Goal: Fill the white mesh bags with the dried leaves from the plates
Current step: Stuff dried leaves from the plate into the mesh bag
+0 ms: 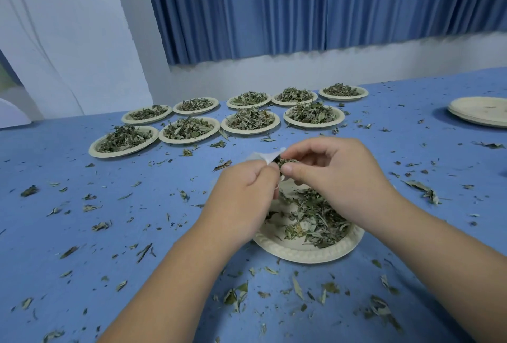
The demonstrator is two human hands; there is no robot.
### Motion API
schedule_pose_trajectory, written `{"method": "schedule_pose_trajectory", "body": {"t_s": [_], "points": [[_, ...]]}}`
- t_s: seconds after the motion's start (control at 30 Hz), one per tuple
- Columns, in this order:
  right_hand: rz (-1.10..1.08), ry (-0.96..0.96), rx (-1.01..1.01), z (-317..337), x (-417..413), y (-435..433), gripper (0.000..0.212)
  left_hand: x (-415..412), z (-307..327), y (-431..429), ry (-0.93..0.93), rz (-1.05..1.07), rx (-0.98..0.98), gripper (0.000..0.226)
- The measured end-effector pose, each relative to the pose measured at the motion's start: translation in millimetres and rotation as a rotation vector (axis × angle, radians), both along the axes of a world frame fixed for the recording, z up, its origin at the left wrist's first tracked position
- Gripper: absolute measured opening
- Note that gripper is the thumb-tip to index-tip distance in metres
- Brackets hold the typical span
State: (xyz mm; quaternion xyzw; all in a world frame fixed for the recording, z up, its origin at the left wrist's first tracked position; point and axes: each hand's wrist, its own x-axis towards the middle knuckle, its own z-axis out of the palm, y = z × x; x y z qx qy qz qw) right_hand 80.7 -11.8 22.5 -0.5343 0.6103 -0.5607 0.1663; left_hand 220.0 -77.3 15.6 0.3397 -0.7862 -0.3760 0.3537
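Observation:
A small white mesh bag (264,156) is held above a paper plate (307,253) that carries a thin pile of dried leaves (315,219). My left hand (241,200) pinches the bag's near edge between thumb and fingers. My right hand (337,178) pinches a small clump of dried leaves (285,163) right at the bag's mouth. Most of the bag is hidden behind my fingers.
Several paper plates heaped with dried leaves (189,130) stand in two rows at the back of the blue table (82,233). A stack of bare plates (480,110) sits at the far right. Loose leaf bits litter the tabletop. A blue curtain hangs behind.

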Motion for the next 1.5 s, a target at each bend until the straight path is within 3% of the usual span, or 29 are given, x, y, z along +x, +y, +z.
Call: {"method": "schedule_pose_trajectory", "body": {"t_s": [0.23,0.4,0.77,0.9,1.0,1.07,1.2,1.27,1.33,1.43,1.5], "points": [[-0.034,0.183,0.008,5,2,2,0.021,-2,-5,-1,-0.068,-0.042,-0.098,0.035],[0.116,0.01,0.029,11,-2,6,0.024,0,-1,-3,-0.003,-0.003,-0.047,0.045],[-0.017,0.33,-0.063,7,8,2,0.019,0,0,-1,0.013,-0.091,-0.041,0.046],[0.059,0.207,-0.036,11,2,2,0.024,2,2,-1,0.038,-0.073,-0.036,0.048],[-0.024,0.208,-0.045,14,-2,-2,0.017,1,4,1,0.061,-0.071,-0.036,0.046],[-0.048,0.198,0.016,17,-8,-6,0.027,1,4,2,0.074,-0.07,-0.035,0.044],[0.285,-0.118,0.355,25,-17,-13,0.048,1,7,0,0.125,-0.074,0.013,0.031],[0.438,-0.315,0.434,24,-17,-19,0.045,2,7,-2,0.129,-0.083,0.035,0.029],[0.455,-0.392,0.42,21,-14,-26,0.036,3,8,-5,0.157,-0.076,0.074,0.028],[0.378,-0.351,0.363,21,-4,-35,0.016,4,7,-10,0.161,-0.032,0.058,0.032],[0.285,-0.234,0.327,22,2,-41,0.014,5,6,-12,0.137,0.002,0.0,0.034]]}}
